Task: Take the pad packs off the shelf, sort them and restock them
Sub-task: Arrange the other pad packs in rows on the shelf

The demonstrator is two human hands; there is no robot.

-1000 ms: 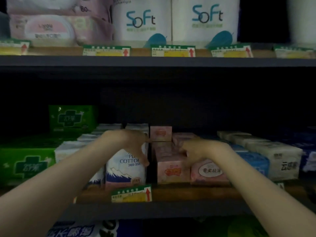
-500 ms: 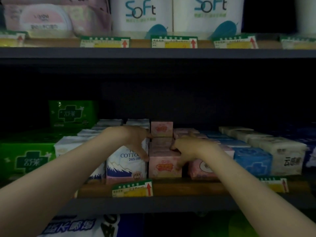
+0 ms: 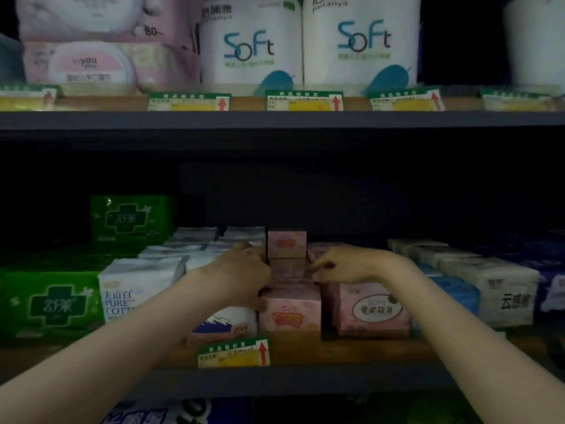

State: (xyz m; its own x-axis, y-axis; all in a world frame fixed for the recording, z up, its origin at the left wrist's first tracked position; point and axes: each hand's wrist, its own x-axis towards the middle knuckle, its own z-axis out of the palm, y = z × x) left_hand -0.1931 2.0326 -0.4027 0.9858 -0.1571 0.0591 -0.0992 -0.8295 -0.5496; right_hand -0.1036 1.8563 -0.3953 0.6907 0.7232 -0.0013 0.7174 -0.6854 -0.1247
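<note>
The job looked barely begun, or else near its restocking end; the view could not settle which, since every pack in sight sat on the shelf [image 3: 305, 351] and none was held clear of it. What could be judged was that both hands were working the narrow row of small pink pad packs [image 3: 289, 310] at the centre of the middle shelf, a row running from the front edge back toward 12 o'clock, with one more small pink pack [image 3: 286, 243] standing higher at the rear. The left hand [image 3: 241, 275] lay against the left flank of that row, fingers curled down its side and partly hidden between it and the white-and-blue cotton packs [image 3: 137, 289] at 9 o'clock. The right hand [image 3: 342, 266] met the row from 3 o'clock, fingers bent and pinching at the top edge of a pack midway back; how firmly it gripped I could not tell in the dim light. So the row seemed clamped between the two hands, ready either to be drawn out or squared up. The front pack was a squat pink block with an orange-red emblem on its face, soft-wrapped and slightly rounded at the corners. Just right of it stood a wider pink pack [image 3: 374, 310] with an oval label. Green packs [image 3: 52, 304] filled the far left; pale and blue packs [image 3: 495, 289] the right.
</note>
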